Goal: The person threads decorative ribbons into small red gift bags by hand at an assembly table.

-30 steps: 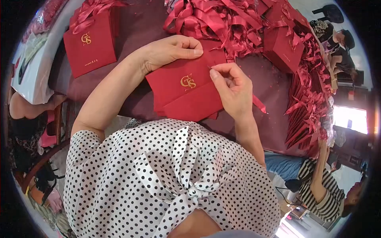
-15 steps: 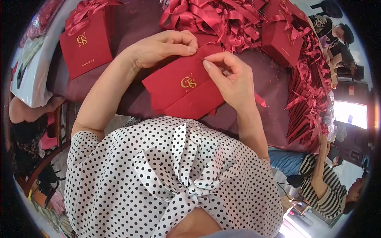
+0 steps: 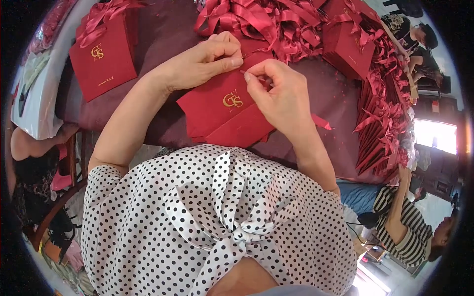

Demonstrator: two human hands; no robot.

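Observation:
In front of my body lies a red paper gift bag (image 3: 212, 106) with a gold emblem, on top of other flat red bags. My left hand (image 3: 210, 61) rests over its far edge, fingers curled and thumb pressed to the forefinger; whatever they hold is hidden. With thumb and forefinger, my right hand (image 3: 279, 93) pinches the tip of a thin red ribbon close to the bag's upper edge. A red ribbon end (image 3: 321, 121) sticks out beyond my right wrist.
A heap of loose red ribbons (image 3: 266, 19) lies at the far side of the dark red tablecloth (image 3: 331, 103). Finished-looking red bags (image 3: 102, 61) stand far left, with more stacks (image 3: 348, 52) at right. A person in a striped shirt (image 3: 405, 227) sits at the right.
My right hand has shifted slightly left and up, bringing its pinched fingertips nearer my left hand. The bag stays almost where it was.

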